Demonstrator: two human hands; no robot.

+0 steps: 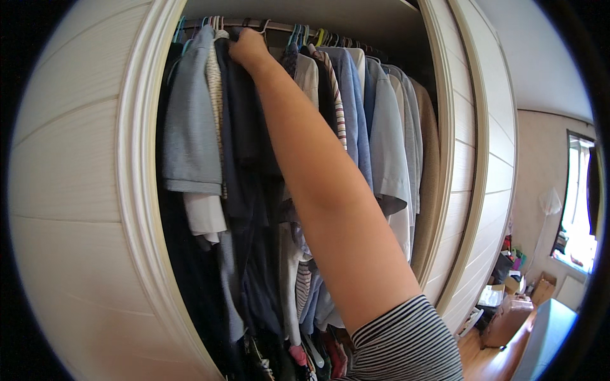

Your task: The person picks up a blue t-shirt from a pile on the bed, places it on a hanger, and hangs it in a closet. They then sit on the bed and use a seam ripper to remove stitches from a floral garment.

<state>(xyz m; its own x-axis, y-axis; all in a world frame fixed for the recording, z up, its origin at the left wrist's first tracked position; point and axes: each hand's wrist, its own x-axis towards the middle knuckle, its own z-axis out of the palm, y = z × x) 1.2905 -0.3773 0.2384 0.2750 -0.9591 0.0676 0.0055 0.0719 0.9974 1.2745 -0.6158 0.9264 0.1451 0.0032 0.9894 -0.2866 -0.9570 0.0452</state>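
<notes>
My right arm stretches up across the open wardrobe from the lower right, in a black-and-white striped sleeve. High up by the rail, my right hand (249,48) is closed at the top of a dark garment (241,108) on a hanger; its fingertips are partly hidden. Just left of it hang a grey short-sleeved top (192,127) and a cream knitted garment (215,82). To the right of my forearm are a striped shirt (335,95), a blue shirt (351,89) and a pale grey-blue shirt (387,140). My left hand is out of the picture.
A metal rail (279,26) carries the hangers. White panelled doors stand at the left (76,190) and right (492,127). More clothes hang lower down behind my arm. At the far right are a brown suitcase (506,322), boxes, a pale blue bed edge (548,336) and a bright window (575,197).
</notes>
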